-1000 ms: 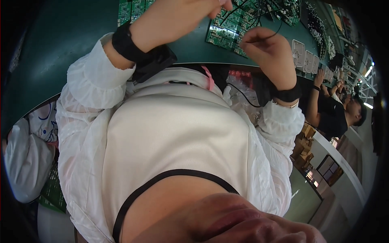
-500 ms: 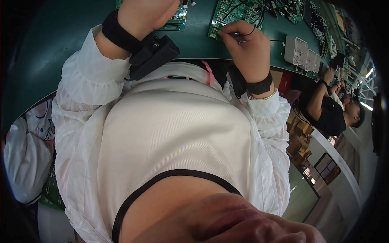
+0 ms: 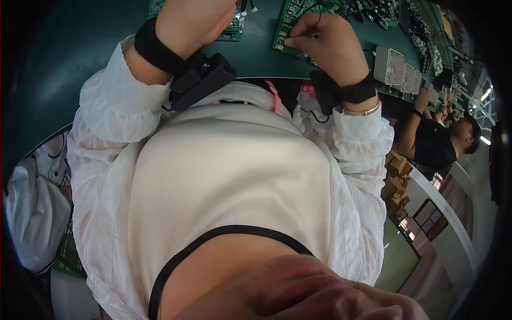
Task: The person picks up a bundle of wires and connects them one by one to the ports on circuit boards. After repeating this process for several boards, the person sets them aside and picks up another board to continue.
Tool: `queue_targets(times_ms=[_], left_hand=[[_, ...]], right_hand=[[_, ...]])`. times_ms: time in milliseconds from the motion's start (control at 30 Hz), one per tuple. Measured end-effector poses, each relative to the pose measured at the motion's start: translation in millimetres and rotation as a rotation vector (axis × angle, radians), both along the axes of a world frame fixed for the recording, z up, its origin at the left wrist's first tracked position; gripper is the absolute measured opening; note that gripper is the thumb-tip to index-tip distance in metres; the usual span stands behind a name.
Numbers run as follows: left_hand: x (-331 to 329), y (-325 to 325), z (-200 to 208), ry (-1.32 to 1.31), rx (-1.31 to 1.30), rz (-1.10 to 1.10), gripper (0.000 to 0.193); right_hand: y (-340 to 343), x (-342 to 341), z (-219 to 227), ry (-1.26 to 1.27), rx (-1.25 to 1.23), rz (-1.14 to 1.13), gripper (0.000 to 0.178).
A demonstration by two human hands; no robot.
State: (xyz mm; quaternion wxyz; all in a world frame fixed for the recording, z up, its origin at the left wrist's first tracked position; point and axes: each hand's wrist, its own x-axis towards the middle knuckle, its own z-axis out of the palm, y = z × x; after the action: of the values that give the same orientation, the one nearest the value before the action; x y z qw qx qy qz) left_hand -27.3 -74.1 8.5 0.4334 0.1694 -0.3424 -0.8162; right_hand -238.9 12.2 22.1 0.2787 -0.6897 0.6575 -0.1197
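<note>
My right hand (image 3: 333, 42) is at a green circuit board (image 3: 281, 32) on the bench, thumb and forefinger pinched together at the board's left edge. What sits between those fingertips is too small to make out. My left hand (image 3: 194, 21) is curled over another green circuit board (image 3: 232, 33), its fingers cut off by the top of the picture. Thin dark leads with white connectors (image 3: 253, 8) show just right of that hand; whether it holds them is hidden. Both wrists wear black straps, and a black box (image 3: 205, 80) hangs at the left one.
Dark cables (image 3: 368, 8) lie over boards at the upper right. White open cases (image 3: 392, 66) stand near the bench's right edge. The green bench top (image 3: 101, 64) reaches left. Farther right, a person in black (image 3: 437, 138) works at the bench; cardboard boxes (image 3: 397, 181) are stacked below.
My right wrist has swung outward to the right, while its pinched fingertips stay near the board's edge. The leads beside my left hand have shifted slightly down and left.
</note>
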Motion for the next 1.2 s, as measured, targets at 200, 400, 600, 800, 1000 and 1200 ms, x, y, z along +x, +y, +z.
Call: queue_targets(times_ms=[200, 400, 600, 800, 1000, 1200], left_hand=[[-1.3, 0.3, 1.2, -0.015, 0.017, -0.009, 0.022], [-4.8, -1.6, -4.4, 0.545, 0.143, -0.268, 0.022], [-3.6, 3.7, 0.2, -0.034, -0.006, -0.083, 0.021], [3.3, 18.8, 15.2, -0.192, 0.009, -0.214, 0.02], [20.4, 30.4, 13.4, -0.489, -0.216, -0.387, 0.028], [14.0, 38.8, -11.3, -0.615, -0.141, -0.399, 0.03]], right_hand=[[-28.9, 12.2, 21.9, 0.016, 0.376, -0.115, 0.009], [-33.7, 18.6, 25.0, 0.161, 0.314, -0.022, 0.01], [14.8, 2.5, 5.5, 0.057, -0.284, 0.123, 0.022], [96.5, -31.9, 40.2, -0.202, -0.581, -0.493, 0.019], [128.4, -83.8, 5.0, -0.481, -0.216, -0.825, 0.027], [109.3, -90.0, -7.8, -0.942, 0.078, -0.814, 0.031]])
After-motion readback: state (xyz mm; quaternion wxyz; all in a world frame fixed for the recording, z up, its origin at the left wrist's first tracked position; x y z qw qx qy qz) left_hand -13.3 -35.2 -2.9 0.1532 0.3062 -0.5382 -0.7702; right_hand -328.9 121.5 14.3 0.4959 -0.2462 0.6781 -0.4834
